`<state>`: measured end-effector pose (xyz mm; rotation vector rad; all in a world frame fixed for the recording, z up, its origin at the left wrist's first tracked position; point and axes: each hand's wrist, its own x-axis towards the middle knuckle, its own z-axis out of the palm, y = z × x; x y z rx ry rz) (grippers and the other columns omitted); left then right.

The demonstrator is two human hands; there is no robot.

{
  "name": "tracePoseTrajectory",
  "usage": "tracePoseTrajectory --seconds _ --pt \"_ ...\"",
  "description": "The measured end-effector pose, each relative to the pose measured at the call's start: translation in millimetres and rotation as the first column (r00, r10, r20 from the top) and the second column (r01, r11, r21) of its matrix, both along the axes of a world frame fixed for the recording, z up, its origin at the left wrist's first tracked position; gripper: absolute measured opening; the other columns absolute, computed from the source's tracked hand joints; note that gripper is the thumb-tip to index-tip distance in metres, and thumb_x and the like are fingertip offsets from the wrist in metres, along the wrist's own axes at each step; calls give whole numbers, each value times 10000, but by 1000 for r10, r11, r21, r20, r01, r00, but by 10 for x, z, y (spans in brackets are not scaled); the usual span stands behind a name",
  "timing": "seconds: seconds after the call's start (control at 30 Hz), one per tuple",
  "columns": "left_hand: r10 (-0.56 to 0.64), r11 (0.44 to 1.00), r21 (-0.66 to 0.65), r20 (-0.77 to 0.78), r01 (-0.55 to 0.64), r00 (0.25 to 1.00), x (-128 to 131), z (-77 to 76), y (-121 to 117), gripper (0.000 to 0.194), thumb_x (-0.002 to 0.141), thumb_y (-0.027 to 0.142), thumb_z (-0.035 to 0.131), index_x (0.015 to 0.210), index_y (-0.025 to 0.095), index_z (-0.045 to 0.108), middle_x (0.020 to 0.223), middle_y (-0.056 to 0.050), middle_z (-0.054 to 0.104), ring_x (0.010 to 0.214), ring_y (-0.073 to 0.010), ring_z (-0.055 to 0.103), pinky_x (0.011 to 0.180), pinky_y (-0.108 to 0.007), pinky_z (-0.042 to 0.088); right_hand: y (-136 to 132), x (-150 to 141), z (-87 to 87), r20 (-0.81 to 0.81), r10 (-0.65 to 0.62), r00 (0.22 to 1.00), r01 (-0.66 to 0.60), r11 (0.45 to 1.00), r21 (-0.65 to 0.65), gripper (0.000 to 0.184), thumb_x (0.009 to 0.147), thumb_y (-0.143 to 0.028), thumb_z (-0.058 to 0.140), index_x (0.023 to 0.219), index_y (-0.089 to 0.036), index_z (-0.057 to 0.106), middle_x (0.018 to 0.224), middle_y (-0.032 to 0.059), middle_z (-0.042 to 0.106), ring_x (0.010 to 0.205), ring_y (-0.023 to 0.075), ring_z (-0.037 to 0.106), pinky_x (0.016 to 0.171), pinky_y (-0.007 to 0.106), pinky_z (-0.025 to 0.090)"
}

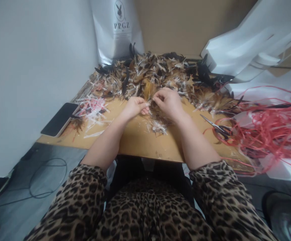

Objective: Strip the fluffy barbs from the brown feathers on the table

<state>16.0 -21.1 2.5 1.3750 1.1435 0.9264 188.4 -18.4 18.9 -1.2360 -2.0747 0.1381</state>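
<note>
My left hand (135, 106) is closed, thumb against fingers, on the pale base of a small feather bunch (149, 88). Its golden-brown tips point up and away from me. Just to its right my right hand (170, 102) is curled in a pinch close to the bunch; whatever sits between those fingertips is too small to make out. Behind both hands spreads a wide heap of brown, white and black feathers (160, 68). Below them on the table lie loose feathers and white scraps (158, 127).
The brown table (135, 144) carries a phone (59, 119) at the left, beside pink and white strips (91, 107). Scissors (216, 125) lie at the right near tangled red strings (273, 134). A white printed bag (119, 36) stands at the back, white plastic bags (251, 43) at the right.
</note>
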Motion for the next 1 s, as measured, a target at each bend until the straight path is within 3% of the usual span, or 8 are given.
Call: tracePoseTrajectory --seconds 0.3,0.47,0.57,0.73,0.87,1.0 --pt "-104 995 -15 -180 103 978 -51 -1 -4 260 829 24 525 584 83 588 455 -29 596 394 -80 564 437 -174 451 -264 -125 222 378 69 923 -98 994 58 273 876 -250 463 794 -143 700 834 112 630 795 207 492 645 322 300" --pt "-204 979 -51 -222 198 953 -48 -21 -41 252 743 -88 500 576 81 582 463 -18 603 395 -83 572 434 -169 451 -290 -222 234 431 168 887 -191 982 11 276 877 -246 480 759 -140 706 814 110 631 776 199 480 634 324 292" --pt "-247 969 -78 -198 236 949 -41 -5 -68 231 761 -39 540 567 78 584 463 -30 605 393 -85 570 428 -171 445 -232 -178 218 369 217 904 -231 973 -6 241 861 -245 513 757 -152 710 805 95 636 795 198 503 661 320 319" --pt "-132 988 -84 -4 131 991 -52 13 -56 214 810 120 619 601 72 613 476 -32 606 396 -60 548 418 -152 418 -116 58 252 129 145 981 -144 989 -15 191 828 -234 544 818 -169 724 797 71 632 754 181 526 705 317 371" --pt "5 991 -133 133 13 991 -79 -18 1 190 803 134 644 625 71 616 499 -21 610 400 -44 537 427 -144 412 -105 134 271 193 73 978 -73 997 -8 182 799 -223 569 867 -173 730 818 75 634 753 186 526 701 317 369" --pt "-4 994 -113 16 6 1000 -64 -35 8 201 811 130 633 618 76 607 490 -24 608 408 -56 548 440 -157 425 -194 41 268 306 29 952 -40 999 30 216 835 -223 515 810 -170 723 827 92 631 789 201 523 680 316 339"
